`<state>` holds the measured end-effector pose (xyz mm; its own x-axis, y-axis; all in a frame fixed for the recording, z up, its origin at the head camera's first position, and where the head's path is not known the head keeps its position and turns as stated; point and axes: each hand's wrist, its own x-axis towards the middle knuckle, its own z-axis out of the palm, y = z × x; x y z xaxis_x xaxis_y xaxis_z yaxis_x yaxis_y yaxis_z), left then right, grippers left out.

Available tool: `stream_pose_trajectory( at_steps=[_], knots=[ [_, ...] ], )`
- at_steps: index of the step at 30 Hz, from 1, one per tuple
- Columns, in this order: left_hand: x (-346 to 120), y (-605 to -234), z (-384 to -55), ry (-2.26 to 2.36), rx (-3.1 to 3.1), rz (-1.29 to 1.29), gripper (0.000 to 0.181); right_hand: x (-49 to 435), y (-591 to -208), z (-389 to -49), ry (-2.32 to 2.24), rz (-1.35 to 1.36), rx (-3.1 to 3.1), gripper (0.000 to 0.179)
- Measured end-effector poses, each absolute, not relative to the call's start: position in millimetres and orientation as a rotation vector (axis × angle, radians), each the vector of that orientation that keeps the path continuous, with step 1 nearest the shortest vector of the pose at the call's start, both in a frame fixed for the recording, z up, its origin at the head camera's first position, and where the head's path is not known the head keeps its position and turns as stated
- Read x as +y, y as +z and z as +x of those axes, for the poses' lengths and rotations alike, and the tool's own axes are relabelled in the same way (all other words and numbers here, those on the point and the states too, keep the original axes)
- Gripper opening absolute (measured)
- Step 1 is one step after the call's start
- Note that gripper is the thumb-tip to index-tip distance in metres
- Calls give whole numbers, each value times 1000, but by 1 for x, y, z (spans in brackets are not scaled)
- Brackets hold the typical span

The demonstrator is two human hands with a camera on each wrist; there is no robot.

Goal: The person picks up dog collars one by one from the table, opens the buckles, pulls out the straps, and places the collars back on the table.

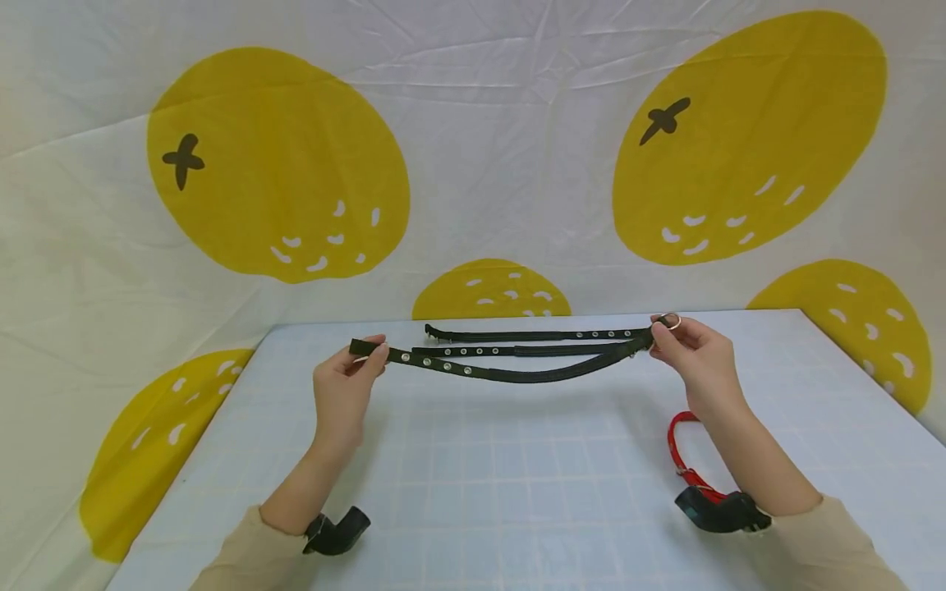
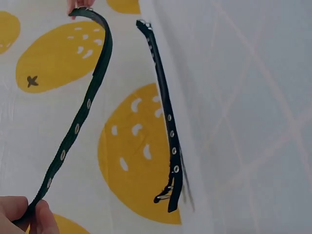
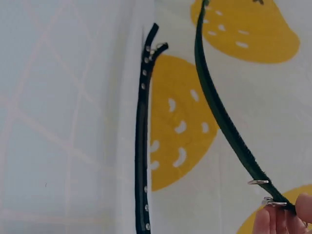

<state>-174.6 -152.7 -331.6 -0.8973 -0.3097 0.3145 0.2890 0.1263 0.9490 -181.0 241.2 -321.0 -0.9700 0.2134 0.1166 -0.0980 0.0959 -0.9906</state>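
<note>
A dark collar (image 1: 532, 377) with metal eyelets is stretched between my hands, sagging in the middle above the table. My left hand (image 1: 346, 394) pinches its plain tip, just beyond the eyelets. At the other end, my right hand (image 1: 698, 357) grips the buckle end, where a metal ring (image 1: 670, 321) stands out beside the fingers. The right wrist view shows the metal buckle (image 3: 274, 202) right at the fingertips. Behind the held strap lie two more dark collars (image 1: 510, 336), roughly parallel, each with a row of eyelets; the held one overlaps their right part in the head view.
A looped red cord (image 1: 674, 443) lies under my right forearm, partly hidden. The table (image 1: 517, 492) has a pale blue checked cover. Behind it hangs a white cloth (image 1: 502, 164) with large yellow fruit prints. Black wrist mounts (image 1: 336, 532) sit on both forearms.
</note>
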Motion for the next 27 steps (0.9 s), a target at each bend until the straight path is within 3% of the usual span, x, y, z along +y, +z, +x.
stream_pose_trajectory(
  at_steps=[4,9,15,20,27],
  knots=[
    [-159,-336,-184,-2060,-1894,203,27,253,-318,-188,2485,-272,-1721,18],
    [-162,-342,-197,-2297,-1824,348,28,264,-315,-197,2781,-576,-1319,19],
    [-162,-351,-214,-2483,-1796,440,23,274,-322,-213,2917,-726,-1035,4],
    [-164,-360,-228,-2473,-1814,535,25,275,-334,-225,3014,-819,-1011,18],
    [-162,-380,-243,-2317,-1968,506,31,273,-348,-240,2807,-1051,-1153,4]
  ],
)
